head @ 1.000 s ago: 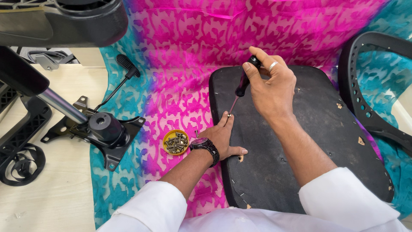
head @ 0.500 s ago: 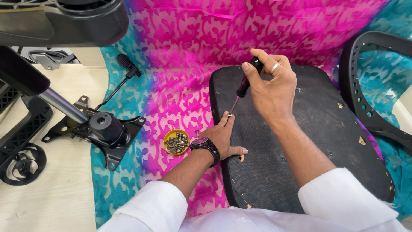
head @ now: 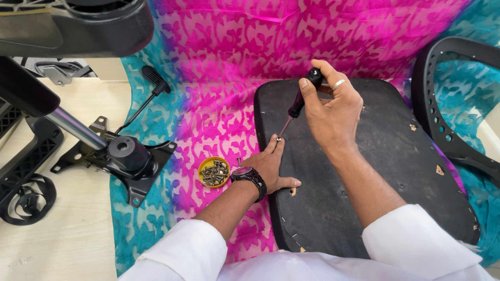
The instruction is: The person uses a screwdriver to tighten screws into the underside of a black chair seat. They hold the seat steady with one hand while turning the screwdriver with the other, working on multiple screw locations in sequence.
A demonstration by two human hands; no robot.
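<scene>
The person wears a white long-sleeved garment, its sleeves pushed up the forearms, a dark wristwatch (head: 249, 176) on the left wrist and a silver ring (head: 339, 83) on the right hand (head: 330, 112).

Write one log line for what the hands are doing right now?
right hand: grips screwdriver | left hand: steadies tip on black seat panel | screw tin: beside left wrist

the seat pan (head: 375, 171) lies on the patterned cloth (head: 219, 62). left of it on the cloth sits a tin of screws (head: 213, 172), and farther left the chair mechanism (head: 122, 156). a chair back frame (head: 442, 104) lies to the right.
</scene>
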